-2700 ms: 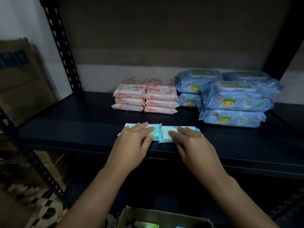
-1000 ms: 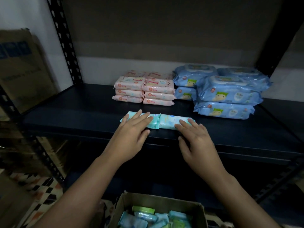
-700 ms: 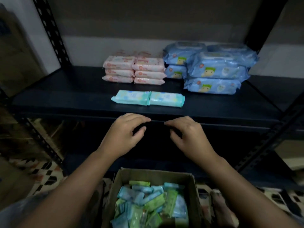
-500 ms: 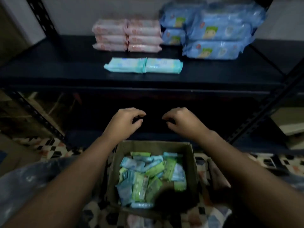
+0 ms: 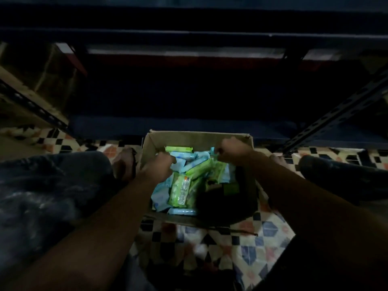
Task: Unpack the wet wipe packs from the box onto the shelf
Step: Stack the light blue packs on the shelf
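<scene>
An open cardboard box point(image 5: 199, 137) stands on the floor between my knees. It holds several green wet wipe packs point(image 5: 181, 189) and pale blue wet wipe packs point(image 5: 182, 211) in a loose heap. My left hand point(image 5: 157, 167) is inside the box at its left, fingers curled onto a pale blue pack point(image 5: 179, 163). My right hand point(image 5: 233, 152) is at the far right of the box, fingers pinched on the end of another blue pack point(image 5: 212, 150). The shelf board with the placed packs is out of view; only its dark front edge point(image 5: 189, 35) shows at the top.
A low dark shelf board point(image 5: 189, 125) runs just behind the box. Slotted metal uprights slant at the left point(image 5: 31, 106) and right point(image 5: 336, 111). My legs point(image 5: 46, 185) flank the box on a patterned tile floor point(image 5: 252, 248). A bare foot point(image 5: 125, 162) rests beside the box's left wall.
Both hands left the two packs on the shelf, dropped down and reached into the box. The view tilted down, so the shelf's stacked packs went out of sight.
</scene>
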